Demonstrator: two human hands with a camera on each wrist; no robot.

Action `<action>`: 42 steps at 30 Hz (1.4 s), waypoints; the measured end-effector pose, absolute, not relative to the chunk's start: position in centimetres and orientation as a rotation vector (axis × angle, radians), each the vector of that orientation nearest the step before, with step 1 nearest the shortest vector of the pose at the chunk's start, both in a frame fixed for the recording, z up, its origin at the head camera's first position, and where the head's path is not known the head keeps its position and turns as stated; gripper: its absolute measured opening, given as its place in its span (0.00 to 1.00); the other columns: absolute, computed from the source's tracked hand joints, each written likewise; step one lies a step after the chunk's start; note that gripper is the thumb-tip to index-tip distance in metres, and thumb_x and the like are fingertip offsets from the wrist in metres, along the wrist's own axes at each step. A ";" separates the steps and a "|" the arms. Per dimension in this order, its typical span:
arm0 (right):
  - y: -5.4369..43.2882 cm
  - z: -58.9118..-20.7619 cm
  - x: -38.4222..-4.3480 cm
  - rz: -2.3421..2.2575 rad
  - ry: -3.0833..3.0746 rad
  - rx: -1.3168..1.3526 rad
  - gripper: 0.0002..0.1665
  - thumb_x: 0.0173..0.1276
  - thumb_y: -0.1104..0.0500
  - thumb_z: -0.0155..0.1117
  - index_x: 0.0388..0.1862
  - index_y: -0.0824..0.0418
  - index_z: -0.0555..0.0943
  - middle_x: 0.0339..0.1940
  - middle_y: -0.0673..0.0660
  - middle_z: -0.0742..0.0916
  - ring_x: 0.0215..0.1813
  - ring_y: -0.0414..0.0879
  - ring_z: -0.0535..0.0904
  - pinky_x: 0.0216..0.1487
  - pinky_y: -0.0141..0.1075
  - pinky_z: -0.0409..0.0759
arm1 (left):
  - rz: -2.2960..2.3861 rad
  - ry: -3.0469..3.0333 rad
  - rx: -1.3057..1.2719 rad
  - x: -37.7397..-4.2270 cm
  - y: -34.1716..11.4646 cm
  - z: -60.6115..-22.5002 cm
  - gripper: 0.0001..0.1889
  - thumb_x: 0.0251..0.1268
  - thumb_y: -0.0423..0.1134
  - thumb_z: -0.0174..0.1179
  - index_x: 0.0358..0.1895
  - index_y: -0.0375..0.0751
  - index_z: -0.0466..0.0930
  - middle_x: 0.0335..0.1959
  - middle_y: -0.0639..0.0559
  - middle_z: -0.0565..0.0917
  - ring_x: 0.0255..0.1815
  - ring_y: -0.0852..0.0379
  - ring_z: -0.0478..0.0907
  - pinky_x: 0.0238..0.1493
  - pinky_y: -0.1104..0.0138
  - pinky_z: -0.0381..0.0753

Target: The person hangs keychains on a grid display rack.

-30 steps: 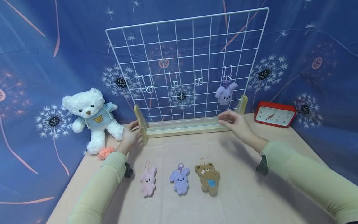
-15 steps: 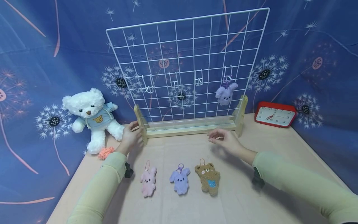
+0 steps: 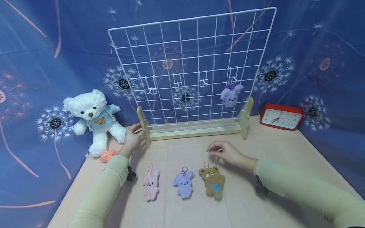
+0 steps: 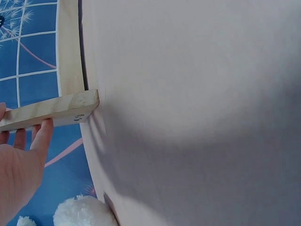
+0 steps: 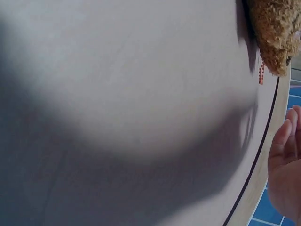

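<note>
Behind a smooth peach tabletop [image 3: 176,153] hangs blue dandelion-print cloth [image 3: 54,79]. The left hand [image 3: 134,138] pinches the flat wooden upright [image 3: 142,117] of a white wire grid [image 3: 198,56], fingers against one face, thumb on the other. The right hand [image 3: 225,152], loosely curved with thumb and fingertips apart, hovers just beyond a curly-furred brown bear [image 3: 212,183].
</note>
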State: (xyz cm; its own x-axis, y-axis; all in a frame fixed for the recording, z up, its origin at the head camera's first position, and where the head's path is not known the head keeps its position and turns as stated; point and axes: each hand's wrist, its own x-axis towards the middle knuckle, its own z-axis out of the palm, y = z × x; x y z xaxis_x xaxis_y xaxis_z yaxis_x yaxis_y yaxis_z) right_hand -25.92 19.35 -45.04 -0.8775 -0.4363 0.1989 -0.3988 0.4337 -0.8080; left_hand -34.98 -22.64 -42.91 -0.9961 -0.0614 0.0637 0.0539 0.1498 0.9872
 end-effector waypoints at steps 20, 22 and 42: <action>18.0 -46.2 -25.9 -1.202 2.721 -0.749 0.02 0.64 0.64 0.74 0.34 0.61 0.87 0.29 0.44 0.86 0.34 0.39 0.78 0.39 0.33 0.80 | -2.002 -2.321 0.008 -34.7 -22.4 -42.6 0.28 0.74 0.29 0.59 0.74 0.30 0.66 0.72 0.33 0.70 0.69 0.41 0.70 0.60 0.72 0.79; 17.9 -46.3 -26.0 -1.193 2.719 -0.746 0.02 0.64 0.65 0.74 0.34 0.61 0.87 0.27 0.44 0.86 0.32 0.38 0.77 0.37 0.32 0.80 | -2.018 -2.313 0.011 -34.6 -22.5 -42.6 0.28 0.74 0.29 0.59 0.74 0.30 0.65 0.72 0.34 0.70 0.69 0.41 0.70 0.62 0.71 0.79; 17.4 -46.7 -26.4 -1.055 2.765 -0.774 0.08 0.60 0.65 0.75 0.27 0.55 0.84 0.25 0.43 0.82 0.31 0.37 0.76 0.37 0.33 0.80 | -2.007 -2.328 0.029 -35.0 -22.7 -42.7 0.26 0.74 0.29 0.60 0.73 0.33 0.68 0.71 0.38 0.72 0.68 0.42 0.72 0.66 0.62 0.78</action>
State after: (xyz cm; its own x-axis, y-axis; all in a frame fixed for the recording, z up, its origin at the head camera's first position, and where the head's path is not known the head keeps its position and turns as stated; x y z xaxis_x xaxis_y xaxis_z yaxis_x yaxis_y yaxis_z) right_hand -26.40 17.43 -46.65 -0.8688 -0.4852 0.0991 -0.4279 0.6349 -0.6433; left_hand -34.97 -22.67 -42.68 -0.9975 -0.0590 0.0391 0.0300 0.1480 0.9885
